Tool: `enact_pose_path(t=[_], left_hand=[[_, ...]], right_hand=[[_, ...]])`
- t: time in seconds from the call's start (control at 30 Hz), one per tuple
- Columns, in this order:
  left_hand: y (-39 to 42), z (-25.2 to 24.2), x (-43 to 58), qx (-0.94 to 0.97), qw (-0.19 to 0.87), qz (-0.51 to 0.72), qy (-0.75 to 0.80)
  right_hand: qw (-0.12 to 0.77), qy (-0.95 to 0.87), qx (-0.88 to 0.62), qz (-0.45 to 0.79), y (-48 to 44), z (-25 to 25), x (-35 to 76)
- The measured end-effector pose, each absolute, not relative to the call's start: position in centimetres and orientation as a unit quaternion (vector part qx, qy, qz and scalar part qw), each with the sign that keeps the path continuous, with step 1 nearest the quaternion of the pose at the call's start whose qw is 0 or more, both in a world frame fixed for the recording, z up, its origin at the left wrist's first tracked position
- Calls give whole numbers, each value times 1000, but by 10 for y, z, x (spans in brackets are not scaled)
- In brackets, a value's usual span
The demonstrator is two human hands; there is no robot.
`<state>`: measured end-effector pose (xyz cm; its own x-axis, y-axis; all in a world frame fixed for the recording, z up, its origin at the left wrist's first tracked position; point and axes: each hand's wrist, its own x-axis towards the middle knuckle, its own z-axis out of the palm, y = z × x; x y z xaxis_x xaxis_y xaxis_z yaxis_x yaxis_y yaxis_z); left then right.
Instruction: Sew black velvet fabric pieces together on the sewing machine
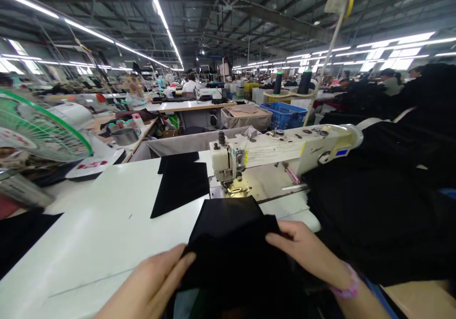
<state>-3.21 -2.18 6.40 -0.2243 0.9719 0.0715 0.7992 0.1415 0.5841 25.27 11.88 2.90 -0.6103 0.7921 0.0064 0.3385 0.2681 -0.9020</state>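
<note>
Cloth [231,252] spans the space between your left fingers [187,261], clamped on its left edge, and your right fingers [281,242], clamped near the far right corner. It's black and looks doubled over on itself.

Progress-wise, I'd call it the handling stage rather than mid-seam, since the far edge sits just short of the needle area [238,191] on the sewing machine [270,152], straight ahead past your fingers. A couple of flat black pieces [185,186] lie beyond your left fingers, and there's a big black heap [363,214] off right of your right fingers. It's all black on black though, so honestly I can't tell what's already stitched and what's left.

For room, you've got way more white counter [117,224] stretching out left of your left fingers. Past your right fingers, it ends at a rounded corner with the heap right up by it, so that side's pretty tight.
</note>
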Motion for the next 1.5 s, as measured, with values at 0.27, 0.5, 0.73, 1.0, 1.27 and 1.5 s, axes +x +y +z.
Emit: enact_pose_path(t=[0.27, 0.5, 0.73, 1.0, 1.27, 1.5], left_hand=[[101, 23, -54, 617, 36, 116, 778], [107, 3, -48, 586, 3, 188, 788], [49, 56, -25, 452, -67, 442, 772], [35, 21, -27, 537, 124, 253, 795], [48, 22, -19, 552, 173, 85, 811], [55, 3, -37, 591, 82, 177, 783]], right_hand=[[337, -764, -479, 269, 184, -30, 188], [362, -762, -472, 255, 181, -16, 193], [473, -737, -443, 192, 135, 57, 210], [265, -830, -469, 147, 126, -23, 213], [226, -832, -484, 153, 135, -27, 218], [342, -779, -486, 199, 145, -41, 215]])
